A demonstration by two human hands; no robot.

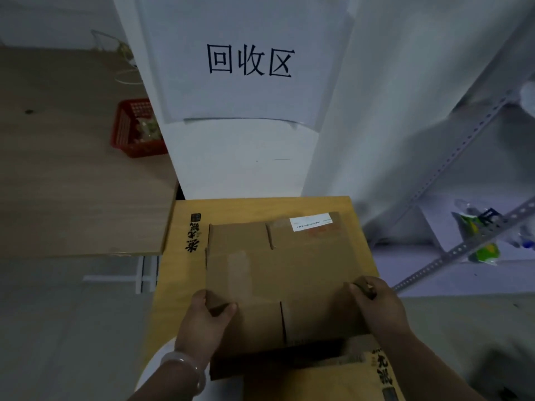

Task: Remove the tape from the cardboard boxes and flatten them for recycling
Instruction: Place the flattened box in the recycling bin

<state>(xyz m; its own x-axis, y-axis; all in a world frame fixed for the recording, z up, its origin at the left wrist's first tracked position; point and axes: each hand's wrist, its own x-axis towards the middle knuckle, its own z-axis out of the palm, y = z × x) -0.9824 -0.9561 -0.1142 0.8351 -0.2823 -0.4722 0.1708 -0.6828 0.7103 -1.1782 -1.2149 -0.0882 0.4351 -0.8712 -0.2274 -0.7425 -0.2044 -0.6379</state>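
Now, box (285, 267): left hand (202, 321) (right hand (380, 309) too)

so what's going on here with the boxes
A person grips a flattened brown box at its near corners with the left hand and right hand. It lies over a larger yellow box, also flat, in front of a white pillar with a paper sign. A strip of tape and a white label are still on the brown box.

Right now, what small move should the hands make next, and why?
Probably lay the brown box on the yellow cardboard and let go: it looks flattened already, and the left hand and right hand only grip its near corners.
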